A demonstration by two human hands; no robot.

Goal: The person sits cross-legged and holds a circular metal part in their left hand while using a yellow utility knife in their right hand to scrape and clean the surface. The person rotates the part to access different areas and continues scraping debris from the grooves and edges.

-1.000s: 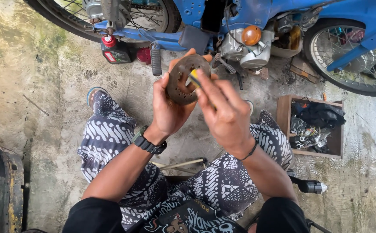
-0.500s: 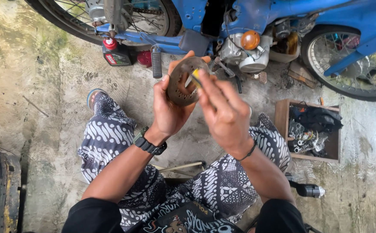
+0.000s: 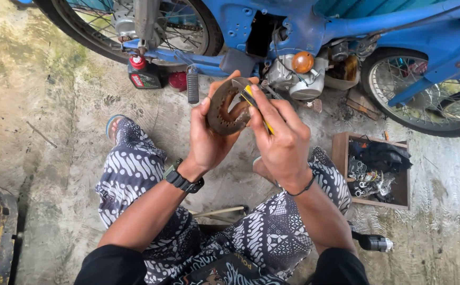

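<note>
Rusty disc: a round, rust-brown metal plate with a toothed rim and an open centre (image 3: 229,110), held upright in front of the chest, above the patterned trousers (image 3: 135,174).
Left grip: the left hand (image 3: 209,138) is clenched on the plate, thumb at the near edge, fingers wrapped behind the rim.
Right grip: the right hand (image 3: 280,138) is closed on a slim yellow-handled tool (image 3: 255,105), its tip resting against the inner edge of the plate, just right of the left grip.
Handling: judged stiff and fairly heavy for its size; the rust gives a rough, non-slippery surface, and the teeth could bite skin. Best taken by the outer rim with the palm behind it, as the left grip does, leaving the face free.
Beyond the grips: a blue motorcycle (image 3: 304,26) on the concrete floor (image 3: 45,105), with a small dark oil bottle with a red cap (image 3: 141,74) up and left of the left grip.
Right of the right grip: an open wooden box of small metal parts (image 3: 373,170).
Change from earlier: the plate sits in the same two-handed hold; the tool tip stays at the plate's inner edge, and the view has shifted only slightly.
</note>
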